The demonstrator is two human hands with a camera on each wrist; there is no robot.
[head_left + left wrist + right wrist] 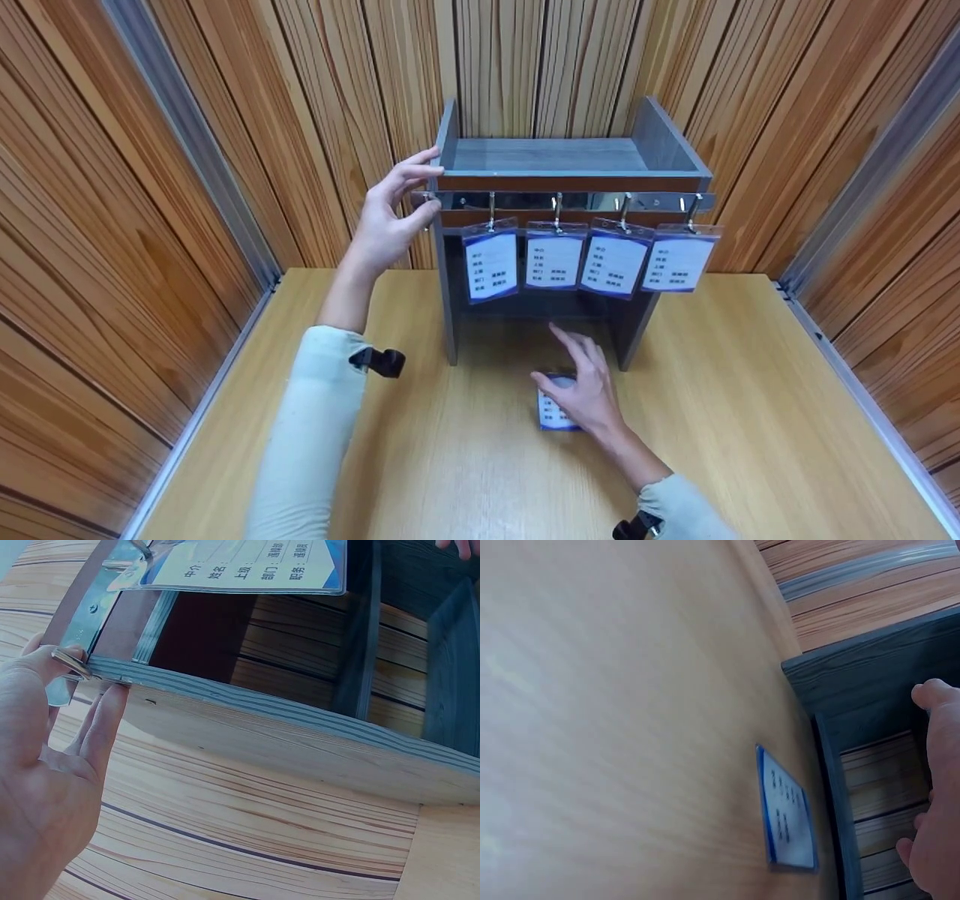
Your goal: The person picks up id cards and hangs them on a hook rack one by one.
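Observation:
A grey wooden shelf unit [540, 154] stands on the table with a metal hook rail [525, 201] across its front. Several plastic-sleeved badges [556, 259] hang from the rail's hooks. My left hand [390, 214] grips the unit's upper left corner at the rail end, thumb in front and fingers along the side; a hook [71, 661] shows beside the thumb in the left wrist view. Over another badge [555, 420] lying on the table hovers my right hand [592, 394], its fingers spread and nothing held. That hand partly covers this badge in the head view.
The wooden table [450, 465] is bounded at the back and sides by wood-plank walls [352, 120]. Metal strips [225, 382] run along the side edges. The shelf unit's side panels [637, 330] reach down to the table behind the lying badge.

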